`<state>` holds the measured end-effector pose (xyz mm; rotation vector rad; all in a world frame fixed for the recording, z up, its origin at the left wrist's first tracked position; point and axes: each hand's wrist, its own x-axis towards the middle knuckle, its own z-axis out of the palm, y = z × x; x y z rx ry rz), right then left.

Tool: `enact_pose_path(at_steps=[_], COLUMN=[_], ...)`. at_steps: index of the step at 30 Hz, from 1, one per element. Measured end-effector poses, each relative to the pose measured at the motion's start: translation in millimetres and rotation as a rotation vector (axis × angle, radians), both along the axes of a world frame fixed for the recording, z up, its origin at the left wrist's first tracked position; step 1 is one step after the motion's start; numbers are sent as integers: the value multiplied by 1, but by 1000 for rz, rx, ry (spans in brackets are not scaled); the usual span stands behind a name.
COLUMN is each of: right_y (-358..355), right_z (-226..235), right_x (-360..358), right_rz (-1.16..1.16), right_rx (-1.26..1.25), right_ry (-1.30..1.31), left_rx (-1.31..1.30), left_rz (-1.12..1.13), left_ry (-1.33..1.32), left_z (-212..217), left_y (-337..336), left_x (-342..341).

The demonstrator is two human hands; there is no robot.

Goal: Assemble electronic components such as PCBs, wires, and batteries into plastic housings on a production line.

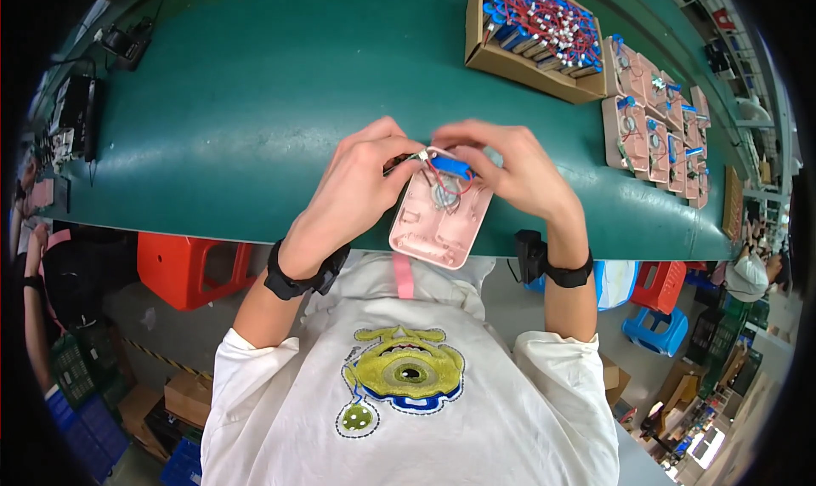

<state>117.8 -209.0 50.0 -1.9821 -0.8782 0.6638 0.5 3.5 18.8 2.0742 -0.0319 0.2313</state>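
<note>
At the near edge of the green bench (255, 103), both hands (left (361, 184), right (514, 171)) pinch a blue battery cell (450, 165) and its wires into the pink housing (438, 218), apparently mid-seating; tucking the leads likely follows.

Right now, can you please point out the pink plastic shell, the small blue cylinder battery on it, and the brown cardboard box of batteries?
pink plastic shell (429, 231): head view, bare lower inside surface.
small blue cylinder battery (451, 165): head view, middle of its body.
brown cardboard box (518, 64): head view, front side wall.

Bright, even light; fisheye-bent, dark rim.
</note>
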Motion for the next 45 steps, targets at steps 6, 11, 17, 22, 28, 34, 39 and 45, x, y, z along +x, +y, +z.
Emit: enact_pose_path(at_steps=[6, 11, 17, 22, 28, 34, 39, 45], right_y=[-6, -3, -4, -13, -11, 6, 29, 47], right_z=[-13, -8, -5, -5, -8, 5, -2, -3], right_x=[3, -7, -22, -54, -55, -32, -24, -30], right_rz=[59, 93, -8, -105, 122, 69, 80, 81], right_rx=[-77, -133, -148, -199, 25, 106, -54, -150], right_ry=[-169, -75, 179, -82, -442, -374, -465, -547], left_rx=[223, 362, 381, 251, 40, -52, -146, 190], left_rz=[-62, -65, 1, 207, 319, 298, 326, 382], left_ry=[-77, -153, -195, -107, -21, -106, 2, -146], left_z=[12, 16, 15, 6, -6, -19, -19, -17], left_y=[1, -2, 3, 2, -1, 6, 3, 2], left_x=[10, 8, -1, -26, -33, -29, -34, -36])
